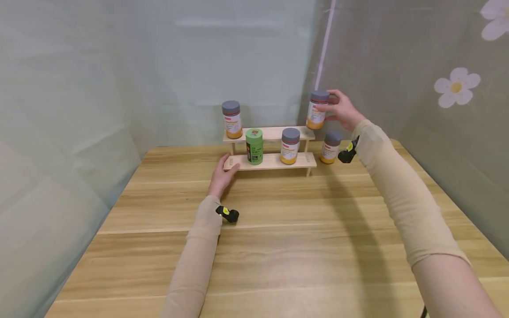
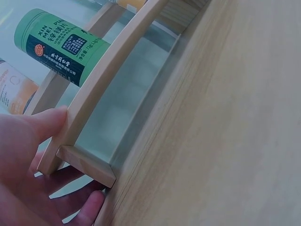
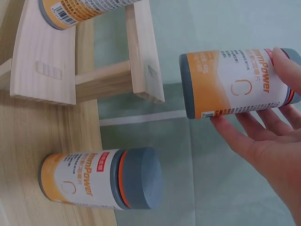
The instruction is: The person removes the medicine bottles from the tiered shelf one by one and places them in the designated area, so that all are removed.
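My right hand (image 1: 345,110) grips a white and orange supplement bottle (image 1: 316,110) with a grey lid, raised near the right end of the upper shelf. In the right wrist view this bottle (image 3: 235,84) hangs apart from the shelf wood. My left hand (image 1: 222,176) holds the left end of the two-tier wooden rack (image 1: 270,162), its thumb on the lower board. On that board stand a green bottle (image 1: 254,148) and another white and orange bottle (image 1: 289,148). A similar bottle (image 1: 232,120) stands at the upper tier's left end.
One more white and orange bottle (image 1: 329,149) stands on the wooden table (image 1: 270,247), just right of the rack. A pale curtain (image 1: 254,57) hangs behind the table, with a flowered part at right.
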A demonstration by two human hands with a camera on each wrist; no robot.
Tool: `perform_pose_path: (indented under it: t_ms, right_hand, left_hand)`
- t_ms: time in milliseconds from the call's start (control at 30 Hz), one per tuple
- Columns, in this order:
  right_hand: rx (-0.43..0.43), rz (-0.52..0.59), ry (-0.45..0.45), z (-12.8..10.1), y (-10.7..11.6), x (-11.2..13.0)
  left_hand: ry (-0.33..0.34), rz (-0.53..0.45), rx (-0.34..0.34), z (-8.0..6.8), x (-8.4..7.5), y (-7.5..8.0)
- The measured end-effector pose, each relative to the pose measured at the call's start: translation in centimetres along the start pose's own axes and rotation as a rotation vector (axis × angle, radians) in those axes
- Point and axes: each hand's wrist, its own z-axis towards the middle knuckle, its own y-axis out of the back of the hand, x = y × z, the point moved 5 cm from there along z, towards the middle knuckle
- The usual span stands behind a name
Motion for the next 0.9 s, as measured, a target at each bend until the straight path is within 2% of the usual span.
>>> perform_pose_path:
  t_ms: [600, 900]
  right_hand:
    - [-0.060, 0.031, -0.006, -1.1, 2.2, -0.6]
    - [-0.100, 0.092, 0.009, -2.1, 3.9, -1.2]
  left_hand:
    - [0.003, -0.004, -0.001, -0.2, 0.1, 0.2]
    - [0.017, -0.004, 0.002, -0.1, 0.1, 0.2]
